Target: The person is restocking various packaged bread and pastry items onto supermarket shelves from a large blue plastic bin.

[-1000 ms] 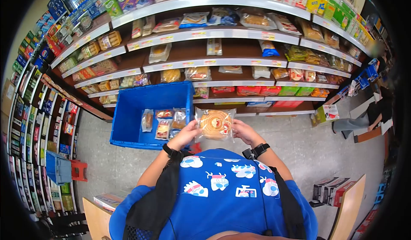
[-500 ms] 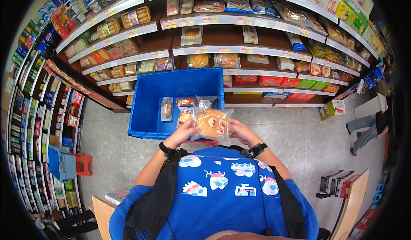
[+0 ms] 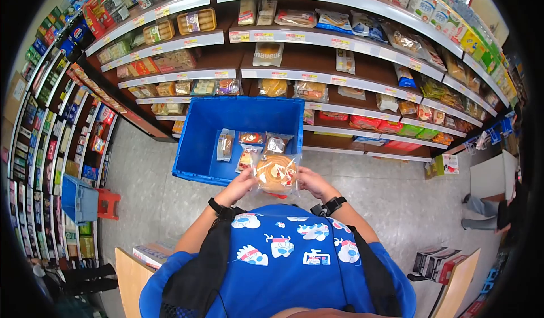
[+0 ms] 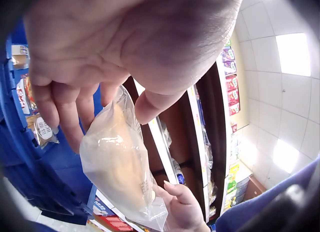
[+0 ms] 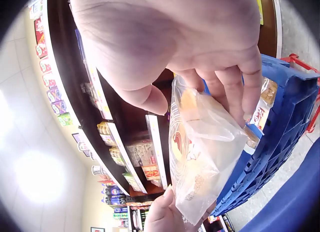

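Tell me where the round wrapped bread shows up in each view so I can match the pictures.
Head: wrapped bread near the centre, between left hand and right hand.
Left wrist: wrapped bread left of centre, mostly lower half.
Right wrist: wrapped bread right of centre, mostly lower half.
Shared landmark: the blue crate, visible in all three.

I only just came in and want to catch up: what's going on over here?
A person in a blue patterned shirt holds a clear-wrapped round bread in front of them, the left hand gripping one side and the right hand the other. Just beyond is a blue crate with several smaller packets in it, including a narrow one lying apart on the left. Behind the crate, shelves carry more packaged food.
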{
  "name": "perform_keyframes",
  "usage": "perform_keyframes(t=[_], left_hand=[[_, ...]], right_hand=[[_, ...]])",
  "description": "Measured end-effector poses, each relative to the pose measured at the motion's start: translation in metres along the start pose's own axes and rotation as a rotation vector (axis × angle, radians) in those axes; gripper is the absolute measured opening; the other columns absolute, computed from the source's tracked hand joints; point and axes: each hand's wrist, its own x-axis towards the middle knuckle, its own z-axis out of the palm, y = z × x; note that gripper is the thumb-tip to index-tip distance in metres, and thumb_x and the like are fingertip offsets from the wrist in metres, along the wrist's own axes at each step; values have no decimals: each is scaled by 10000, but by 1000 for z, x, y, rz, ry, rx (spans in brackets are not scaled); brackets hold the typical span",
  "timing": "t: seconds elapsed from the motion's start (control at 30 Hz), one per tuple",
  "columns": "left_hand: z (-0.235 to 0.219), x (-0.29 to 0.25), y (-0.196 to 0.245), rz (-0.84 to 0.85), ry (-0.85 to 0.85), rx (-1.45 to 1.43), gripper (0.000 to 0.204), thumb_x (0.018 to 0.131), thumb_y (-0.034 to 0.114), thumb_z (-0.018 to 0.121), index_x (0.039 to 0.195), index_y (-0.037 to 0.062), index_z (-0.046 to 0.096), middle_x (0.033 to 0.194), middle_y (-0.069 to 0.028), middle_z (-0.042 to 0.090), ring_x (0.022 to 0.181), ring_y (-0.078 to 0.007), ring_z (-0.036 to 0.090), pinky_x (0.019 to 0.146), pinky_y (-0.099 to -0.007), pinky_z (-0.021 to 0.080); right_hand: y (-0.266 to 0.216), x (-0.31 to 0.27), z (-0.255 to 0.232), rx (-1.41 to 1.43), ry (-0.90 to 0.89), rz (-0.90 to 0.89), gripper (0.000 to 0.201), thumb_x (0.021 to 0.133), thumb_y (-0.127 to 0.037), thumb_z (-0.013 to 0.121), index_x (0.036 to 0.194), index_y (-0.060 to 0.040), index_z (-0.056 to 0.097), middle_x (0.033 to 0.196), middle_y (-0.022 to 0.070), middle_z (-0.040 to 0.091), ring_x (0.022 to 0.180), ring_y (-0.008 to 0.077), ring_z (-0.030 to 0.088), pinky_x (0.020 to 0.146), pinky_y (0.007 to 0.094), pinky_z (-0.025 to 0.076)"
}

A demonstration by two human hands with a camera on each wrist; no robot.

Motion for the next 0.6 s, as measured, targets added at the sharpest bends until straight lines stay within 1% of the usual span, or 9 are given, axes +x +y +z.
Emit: perform_keyframes(t=[0.03, 0.1, 0.23, 0.27, 0.33, 0.37, 0.4, 0.53, 0.6], left_hand=[[1, -5, 3, -13, 9, 1, 638, 921, 255, 551, 1468, 74, 277, 996, -7, 566, 802, -68, 483, 670, -208, 397], [6, -13, 14, -52, 14, -26, 592, 915, 239, 546, 1434, 58, 327, 1039, 24, 545, 832, -56, 444, 736, -223, 380], [5, -9, 19, -46, -14, -36, 596, 917, 241, 532, 1446, 69, 315, 1007, 30, 538, 825, -58, 437, 738, -218, 374], [0, -4, 18, -80, -1, -18, 598, 918, 242, 530, 1450, 78, 311, 1007, 31, 538, 824, -59, 435, 738, -215, 371], [-8, 5, 17, -102, -3, -2, 600, 918, 242, 527, 1455, 87, 307, 1007, 32, 537, 822, -60, 434, 738, -211, 368], [-13, 5, 16, -90, -2, -15, 603, 916, 254, 537, 1446, 70, 315, 1024, 10, 538, 826, -64, 448, 714, -215, 381], [-19, 4, 15, -79, -2, -28, 606, 915, 266, 548, 1437, 54, 323, 1041, -13, 539, 831, -69, 462, 690, -220, 393], [-63, 11, 8, -93, -38, 3, 612, 916, 281, 545, 1436, 53, 316, 1084, -31, 545, 853, -83, 466, 713, -225, 403], [-97, 13, 4, -128, -74, -21, 608, 922, 261, 519, 1467, 110, 295, 1108, 8, 543, 894, -74, 449, 787, -231, 373]], right_hand=[[2, 2, 3, 2, -2, -7, 463, 906, -278, 550, 1325, -99, 468, 1054, 24, 609, 901, 105, 565, 764, 277, 454], [4, 3, 9, 3, 9, 11, 467, 906, -281, 550, 1327, -98, 465, 1056, 28, 605, 913, 109, 559, 776, 289, 452], [4, 17, 6, -29, 9, 29, 464, 905, -291, 547, 1319, -95, 472, 1094, 46, 599, 978, 129, 549, 818, 319, 444], [3, 25, 4, -21, 7, 29, 464, 905, -291, 547, 1319, -95, 472, 1094, 46, 599, 978, 129, 549, 818, 319, 444], [-13, 25, 6, -112, 21, 24, 453, 909, -297, 539, 1312, -99, 484, 1121, 47, 602, 1004, 139, 559, 818, 313, 445], [-15, 23, 11, -110, 28, 21, 453, 909, -297, 539, 1312, -99, 484, 1121, 47, 602, 1004, 139, 559, 818, 313, 445], [-17, 24, 18, -90, 27, 22, 445, 913, -294, 532, 1311, -100, 488, 1128, 46, 603, 997, 142, 563, 803, 310, 446], [-13, 54, 45, -62, 81, 7, 437, 925, -286, 514, 1320, -103, 482, 1136, 44, 607, 973, 137, 575, 777, 301, 457], [-10, 75, 71, -38, 93, -1, 438, 927, -283, 513, 1324, -100, 477, 1134, 44, 608, 979, 135, 577, 782, 299, 461]])
